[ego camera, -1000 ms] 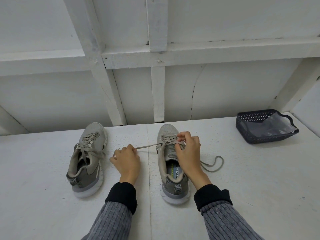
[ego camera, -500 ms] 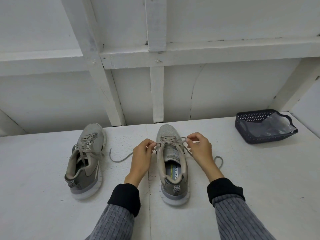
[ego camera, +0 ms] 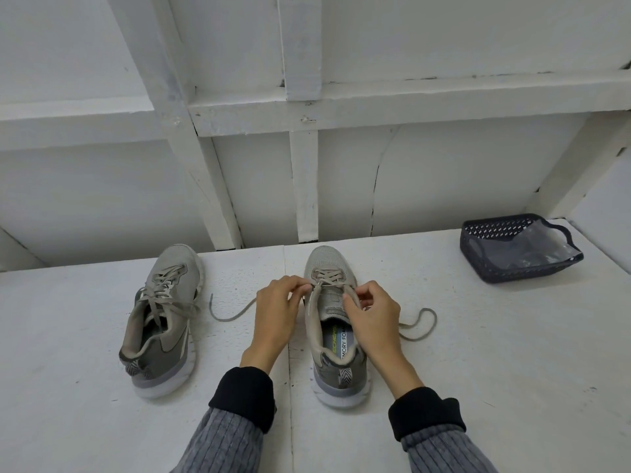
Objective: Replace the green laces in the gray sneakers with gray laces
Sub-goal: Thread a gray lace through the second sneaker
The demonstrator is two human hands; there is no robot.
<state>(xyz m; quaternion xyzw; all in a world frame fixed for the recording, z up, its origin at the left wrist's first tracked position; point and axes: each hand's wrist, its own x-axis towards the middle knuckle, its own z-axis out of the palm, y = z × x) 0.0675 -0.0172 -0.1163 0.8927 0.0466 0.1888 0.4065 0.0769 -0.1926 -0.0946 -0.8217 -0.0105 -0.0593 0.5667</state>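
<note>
Head view, white painted bench (ego camera: 478,353) w/ white board-and-batten wall (ego camera: 444,172) behind

Two gray mesh sneakers w/ white soles on bench, toes pointing away from the person. Right-hand gray sneaker (ego camera: 336,339) sits approx centre, upright, heel nearest camera; insole print partly readable ("MORY FOA"). Left-hand gray sneaker (ego camera: 160,322) well apart to the left, toe angled slightly right, gray lace (ego camera: 164,295) threaded through its eyelets, ends lying loose over the collar

Gray lace of centre sneaker (ego camera: 329,276): crossed through the front eyelets. One free end (ego camera: 232,314) trails left across bench from under left hand; other end (ego camera: 421,324) curls in a loop on bench just right of the shoe

Left hand (ego camera: 276,310): at left side of shoe throat, thumb + forefinger pinching the lace by the upper eyelets. Right hand (ego camera: 374,317): at right side of throat, fingers curled, pinching lace/edge of tongue – exact contact pt hidden by fingers. Hands apart, one each side of the shoe, shoe between them. Both forearms in gray ribbed sleeves w/ black cuffs

Dark blue perforated plastic basket (ego camera: 512,268) at far right of bench, near wall, well apart from shoes; clear plastic bag (ego camera: 532,247) inside, contents not legible

No green lace discernible in either shoe
</note>
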